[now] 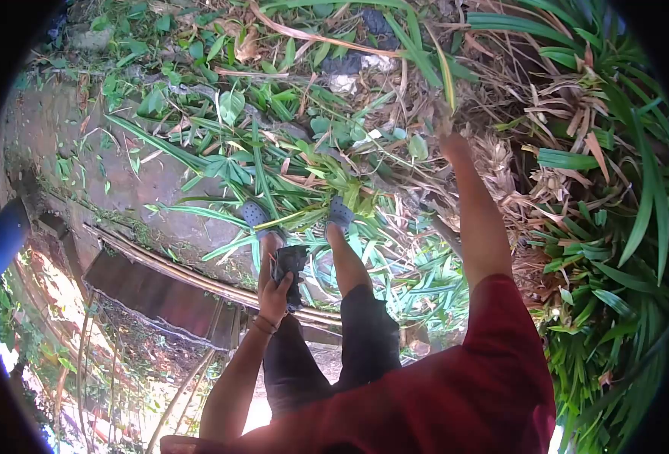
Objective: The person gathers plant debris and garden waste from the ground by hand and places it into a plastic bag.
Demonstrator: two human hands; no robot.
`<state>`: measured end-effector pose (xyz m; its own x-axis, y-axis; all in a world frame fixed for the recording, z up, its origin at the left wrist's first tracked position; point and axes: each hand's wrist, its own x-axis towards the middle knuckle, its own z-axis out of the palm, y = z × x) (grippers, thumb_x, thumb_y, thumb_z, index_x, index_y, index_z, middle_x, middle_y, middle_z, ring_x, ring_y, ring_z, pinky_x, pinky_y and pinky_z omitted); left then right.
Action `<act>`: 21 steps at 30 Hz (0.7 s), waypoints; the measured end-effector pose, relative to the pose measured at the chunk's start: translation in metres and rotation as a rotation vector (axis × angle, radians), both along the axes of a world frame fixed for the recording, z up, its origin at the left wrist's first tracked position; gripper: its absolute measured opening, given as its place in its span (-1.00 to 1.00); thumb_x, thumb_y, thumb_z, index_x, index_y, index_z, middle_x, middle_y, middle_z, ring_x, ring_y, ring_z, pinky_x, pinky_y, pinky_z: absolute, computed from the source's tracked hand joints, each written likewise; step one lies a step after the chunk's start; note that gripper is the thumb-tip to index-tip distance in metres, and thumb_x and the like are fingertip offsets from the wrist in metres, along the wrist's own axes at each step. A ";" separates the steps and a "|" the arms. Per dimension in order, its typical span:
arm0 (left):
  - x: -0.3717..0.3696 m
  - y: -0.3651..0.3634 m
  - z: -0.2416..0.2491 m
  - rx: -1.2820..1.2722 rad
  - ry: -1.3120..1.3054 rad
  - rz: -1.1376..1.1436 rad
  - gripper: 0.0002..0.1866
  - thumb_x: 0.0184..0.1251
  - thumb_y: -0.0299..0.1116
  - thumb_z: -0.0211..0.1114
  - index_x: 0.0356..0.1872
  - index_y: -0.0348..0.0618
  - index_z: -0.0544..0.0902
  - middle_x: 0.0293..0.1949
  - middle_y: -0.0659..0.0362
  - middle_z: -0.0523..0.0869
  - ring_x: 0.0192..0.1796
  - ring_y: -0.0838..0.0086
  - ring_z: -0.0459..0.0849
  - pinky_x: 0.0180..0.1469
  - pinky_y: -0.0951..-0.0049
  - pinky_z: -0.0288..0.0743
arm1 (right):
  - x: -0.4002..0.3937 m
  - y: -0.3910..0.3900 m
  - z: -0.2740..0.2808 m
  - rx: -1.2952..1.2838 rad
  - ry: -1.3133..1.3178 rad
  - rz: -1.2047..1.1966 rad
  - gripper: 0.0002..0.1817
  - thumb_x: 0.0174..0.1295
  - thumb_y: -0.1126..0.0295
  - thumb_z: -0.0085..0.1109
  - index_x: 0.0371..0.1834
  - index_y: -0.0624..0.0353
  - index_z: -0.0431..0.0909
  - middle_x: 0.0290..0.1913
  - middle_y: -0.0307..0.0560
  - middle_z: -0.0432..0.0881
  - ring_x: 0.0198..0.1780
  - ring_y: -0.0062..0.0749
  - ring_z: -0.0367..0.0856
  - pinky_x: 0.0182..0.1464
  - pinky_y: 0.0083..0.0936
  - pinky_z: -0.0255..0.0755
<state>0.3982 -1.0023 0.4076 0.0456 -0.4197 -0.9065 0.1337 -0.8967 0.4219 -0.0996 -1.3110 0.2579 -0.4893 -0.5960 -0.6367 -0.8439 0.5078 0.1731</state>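
Note:
My left hand (275, 296) is closed around a crumpled black plastic bag (290, 271), held above the ground in front of my legs. My right arm stretches far forward to the right. At its end, my right hand (454, 142) is among dry brown leaves (493, 155), close to the lower end of a long yellow-green leaf (448, 79). Blur hides its fingers, so whether they grip a leaf does not show. Long green leaves (262, 170) lie loose around my feet.
I stand in grey clogs (255, 215) on a littered slab (96, 163). Dense strap-leaved plants (637, 189) grow along the right. Behind the slab's edge run bamboo poles (175, 268) and a brown sheet (149, 291). Something blue (7, 234) is at the far left.

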 end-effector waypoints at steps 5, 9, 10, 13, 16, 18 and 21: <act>-0.005 -0.012 -0.006 -0.004 0.069 0.121 -0.71 0.51 -0.20 0.27 -0.03 -0.24 0.70 -0.20 0.24 0.79 -0.30 0.67 0.64 -0.23 0.58 0.48 | -0.011 -0.018 -0.011 -0.246 0.002 0.105 -0.55 0.41 0.02 -0.02 0.05 0.11 0.67 -0.02 0.25 0.72 0.03 0.10 0.72 0.13 -0.16 0.55; -0.017 -0.029 -0.005 0.011 0.101 0.086 -0.46 0.46 -0.26 0.28 0.23 -0.56 0.42 0.34 -0.07 0.25 0.35 0.34 0.14 0.31 0.49 0.05 | 0.006 -0.032 0.043 -0.595 -0.622 -0.258 -0.69 0.43 0.30 -0.01 -0.19 0.28 0.69 -0.41 -0.14 0.72 -0.39 -0.52 0.61 -0.28 -0.54 0.45; -0.021 -0.036 -0.007 0.009 0.110 0.079 -0.38 0.45 -0.27 0.28 0.29 -0.64 0.35 0.47 -0.14 0.11 0.51 0.26 0.01 0.45 0.47 -0.05 | 0.007 -0.031 0.050 -0.752 -0.685 -0.272 -0.67 0.45 0.26 -0.01 -0.24 0.27 0.68 -0.45 -0.17 0.68 -0.42 -0.53 0.58 -0.31 -0.54 0.43; -0.033 -0.043 -0.015 0.011 0.116 0.137 -0.47 0.47 -0.33 0.23 0.34 -0.46 0.45 0.47 -0.29 0.26 0.54 0.03 0.25 0.48 0.37 0.16 | 0.033 -0.053 0.139 -0.978 -0.816 -0.584 -0.69 0.44 0.31 -0.02 -0.46 0.14 0.59 -0.51 -0.32 0.55 -0.54 -0.63 0.43 -0.44 -0.62 0.35; -0.041 -0.058 -0.019 -0.173 0.119 0.079 -0.68 0.51 -0.26 0.25 0.10 -0.29 0.61 -0.08 0.16 0.67 -0.09 0.50 0.62 -0.05 0.52 0.49 | 0.017 -0.087 0.199 -1.043 -0.744 -0.553 -0.64 0.47 0.22 0.00 -0.49 0.14 0.55 -0.55 -0.33 0.48 -0.58 -0.65 0.34 -0.50 -0.61 0.29; -0.041 -0.063 -0.030 -0.233 0.116 0.044 -0.72 0.52 -0.26 0.25 0.06 -0.24 0.64 -0.18 0.25 0.77 -0.21 0.60 0.71 -0.15 0.55 0.55 | -0.003 -0.098 0.214 -1.094 -0.813 -0.448 -0.62 0.47 0.17 0.02 -0.47 0.15 0.59 -0.50 -0.26 0.54 -0.52 -0.64 0.40 -0.49 -0.59 0.35; -0.047 -0.083 -0.035 -0.227 0.152 0.050 -0.72 0.51 -0.26 0.25 0.08 -0.21 0.63 -0.17 0.24 0.78 -0.18 0.58 0.72 -0.12 0.53 0.55 | 0.004 -0.091 0.224 -0.758 -0.733 -0.125 -0.63 0.46 0.18 0.02 -0.43 0.16 0.63 -0.44 -0.24 0.57 -0.45 -0.63 0.45 -0.42 -0.57 0.43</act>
